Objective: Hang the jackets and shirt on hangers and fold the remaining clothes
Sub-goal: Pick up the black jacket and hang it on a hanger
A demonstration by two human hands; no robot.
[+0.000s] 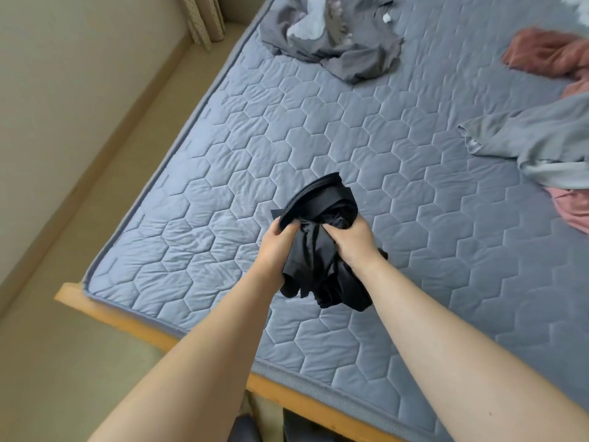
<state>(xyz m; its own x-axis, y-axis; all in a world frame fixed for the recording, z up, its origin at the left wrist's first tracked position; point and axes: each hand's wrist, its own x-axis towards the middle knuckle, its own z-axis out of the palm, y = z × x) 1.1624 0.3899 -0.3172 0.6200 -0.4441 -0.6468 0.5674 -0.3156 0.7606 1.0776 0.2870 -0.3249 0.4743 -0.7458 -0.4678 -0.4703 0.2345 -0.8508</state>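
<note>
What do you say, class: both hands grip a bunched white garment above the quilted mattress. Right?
Only the colour is wrong. In the head view the left hand and right hand grip a bunched black garment above the quilted mattress.

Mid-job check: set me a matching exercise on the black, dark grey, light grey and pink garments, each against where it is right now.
Things
1. black garment
2. dark grey garment
3. light grey garment
4. pink garment

Places
A. crumpled on the far side of the mattress, pale print showing
B. lying at the right edge of the view
C. bunched, gripped by the left hand and right hand
D. far right, beyond the light grey one

Pairs: 1-C, 2-A, 3-B, 4-D
</note>
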